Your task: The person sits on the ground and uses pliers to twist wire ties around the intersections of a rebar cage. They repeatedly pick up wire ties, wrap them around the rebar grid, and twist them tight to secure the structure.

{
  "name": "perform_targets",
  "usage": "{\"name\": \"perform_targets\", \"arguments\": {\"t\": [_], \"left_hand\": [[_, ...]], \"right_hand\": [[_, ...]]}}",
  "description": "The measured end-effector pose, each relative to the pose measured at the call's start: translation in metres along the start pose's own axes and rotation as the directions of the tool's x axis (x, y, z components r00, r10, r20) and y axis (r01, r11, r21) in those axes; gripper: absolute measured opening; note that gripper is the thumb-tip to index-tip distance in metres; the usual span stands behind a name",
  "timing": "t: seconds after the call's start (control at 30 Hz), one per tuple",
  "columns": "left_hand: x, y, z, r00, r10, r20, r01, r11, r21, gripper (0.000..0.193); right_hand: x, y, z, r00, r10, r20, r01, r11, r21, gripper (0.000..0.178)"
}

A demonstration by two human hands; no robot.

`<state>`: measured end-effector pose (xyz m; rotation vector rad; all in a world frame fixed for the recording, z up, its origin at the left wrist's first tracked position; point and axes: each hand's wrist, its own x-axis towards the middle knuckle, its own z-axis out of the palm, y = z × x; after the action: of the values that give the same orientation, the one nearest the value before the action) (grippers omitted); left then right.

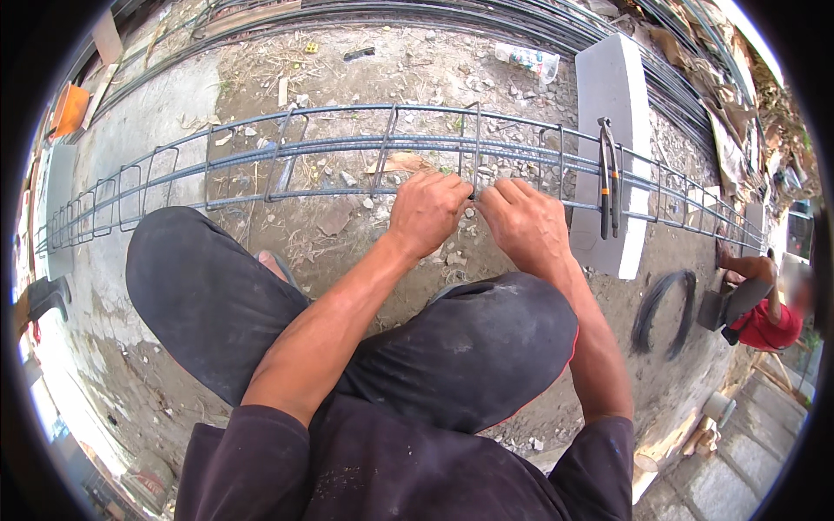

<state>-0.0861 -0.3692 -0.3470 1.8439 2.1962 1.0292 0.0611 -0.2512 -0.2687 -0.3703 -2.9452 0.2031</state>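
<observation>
A long rebar cage (334, 109) of thin steel bars and square stirrups stretches from left to right in front of me. My left hand (430, 208) and my right hand (526, 221) meet at its near bar, where a stirrup (477, 130) crosses. Both are closed, fingertips pinched close together. A small dark bit shows between them; what they pinch is mostly hidden by the fingers. To the right of my right hand, a pair of pincers (605, 174) with orange-banded dark handles lies across the bars, jaws pointing away from me.
A pale block (599, 78) sits under the cage at right, another block (59, 174) at far left. A coil of dark wire (641, 317) lies at right, near a person in red (769, 326) by the cage's end. Beyond are long bars (347, 10) and a plastic bottle (528, 59).
</observation>
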Motion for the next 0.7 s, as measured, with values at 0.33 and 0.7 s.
{"name": "perform_targets", "arguments": {"t": [0.33, 0.7], "left_hand": [[-0.001, -0.005, 0.001, 1.000, -0.013, 0.020, 0.015, 0.998, -0.066, 0.017], [0.009, -0.002, -0.010, 0.968, -0.134, 0.214, 0.155, 0.984, -0.086, 0.017]], "right_hand": [[-0.036, -0.035, 0.066, 0.819, 0.547, -0.172, -0.509, 0.832, 0.220, 0.022], [-0.048, -0.033, 0.071, 0.689, 0.487, 0.537, -0.456, -0.285, 0.843, 0.023]]}}
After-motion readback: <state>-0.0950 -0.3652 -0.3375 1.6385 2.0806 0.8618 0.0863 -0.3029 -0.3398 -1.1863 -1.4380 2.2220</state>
